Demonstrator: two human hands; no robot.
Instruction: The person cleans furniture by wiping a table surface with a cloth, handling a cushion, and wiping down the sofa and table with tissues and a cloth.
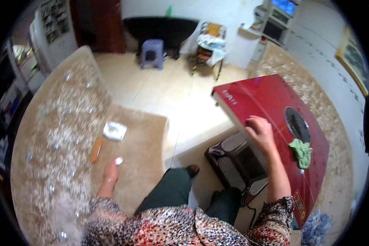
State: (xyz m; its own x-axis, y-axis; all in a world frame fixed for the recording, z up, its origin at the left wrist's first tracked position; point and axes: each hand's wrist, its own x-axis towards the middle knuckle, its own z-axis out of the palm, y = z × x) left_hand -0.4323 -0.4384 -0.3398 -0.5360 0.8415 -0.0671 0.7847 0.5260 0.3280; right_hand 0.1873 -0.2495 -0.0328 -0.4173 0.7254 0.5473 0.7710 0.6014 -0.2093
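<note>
Low at the left, my left hand [111, 169] is closed beside a small white object [119, 160] on the tan sofa seat; whether the fingers grip it is too small to tell. An orange-brown bar-shaped item [96, 150] and a white packet [115, 131] lie just beyond that hand. My right hand [258, 128] is over the near edge of the red table [250, 92], its fingers curled and blurred, their contents hidden. On the table, a green cloth [301, 152] lies against a dark oval inset [297, 123].
Beneath the table edge stands a black and grey foot machine [238, 162]. A patterned sofa [61, 110] runs along the left. Farther back are a purple stool [152, 53] and a chair with cloths [211, 43]. A blue bundle [315, 227] sits at the lower right.
</note>
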